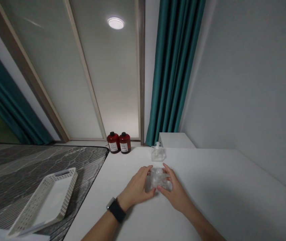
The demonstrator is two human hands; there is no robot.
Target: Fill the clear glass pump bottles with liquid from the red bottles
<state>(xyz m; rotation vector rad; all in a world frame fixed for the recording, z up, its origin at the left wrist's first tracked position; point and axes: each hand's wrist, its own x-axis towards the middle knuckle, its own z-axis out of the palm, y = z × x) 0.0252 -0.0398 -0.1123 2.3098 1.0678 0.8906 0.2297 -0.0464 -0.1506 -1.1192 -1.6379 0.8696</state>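
Note:
Between my two hands is a clear, see-through bottle-like container (pixel 156 178), low over the white table. My left hand (pixel 141 184), with a dark watch on its wrist, curls round the container's left side. From the right, my right hand (pixel 172 187) grips the same container with thumb and fingers. Its exact shape is partly covered by my fingers. Just beyond my hands stands a clear pump bottle (pixel 158 153) with a whitish pump top, upright on the table.
Two dark red bottles (pixel 118 143) with black caps and white labels stand at the table's far left corner. A white perforated basket (pixel 48 201) lies on the grey patterned surface (pixel 87 160) to the left. A white box-like piece (pixel 176 140) adjoins the white table's (pixel 213 187) far edge.

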